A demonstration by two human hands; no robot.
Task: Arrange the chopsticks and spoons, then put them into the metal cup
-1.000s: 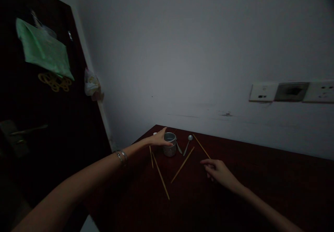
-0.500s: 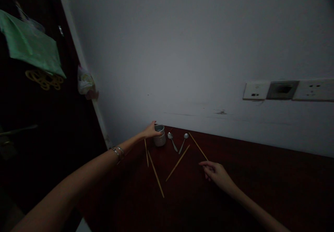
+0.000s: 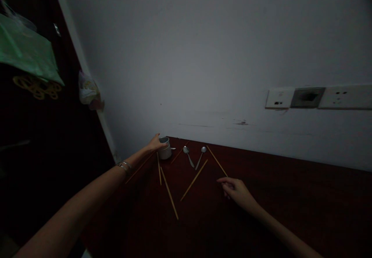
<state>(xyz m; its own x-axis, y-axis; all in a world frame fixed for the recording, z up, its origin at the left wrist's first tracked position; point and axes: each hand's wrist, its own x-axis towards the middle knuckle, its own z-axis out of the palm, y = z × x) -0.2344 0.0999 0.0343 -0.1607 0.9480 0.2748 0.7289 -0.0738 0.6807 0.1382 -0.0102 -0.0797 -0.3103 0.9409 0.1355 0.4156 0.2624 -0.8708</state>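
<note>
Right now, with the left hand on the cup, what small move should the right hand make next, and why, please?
Probably pinch the chopstick whose near end lies at the fingertips of the right hand: that hand holds nothing, and the left hand grips the upright cup at the far corner of the table.

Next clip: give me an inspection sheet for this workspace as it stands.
Surface: dark wooden table, dimly lit.
Job's things: cup near the far left corner; chopsticks scattered loose; two spoons lying among them.
Clutter: nothing seen.
Grippers: left hand wraps the cup; right hand rests by the near end of one chopstick, grip unclear.
Cables: nothing seen.
Surroundings: wall sockets; dark door with a green bag hanging on it.
</note>
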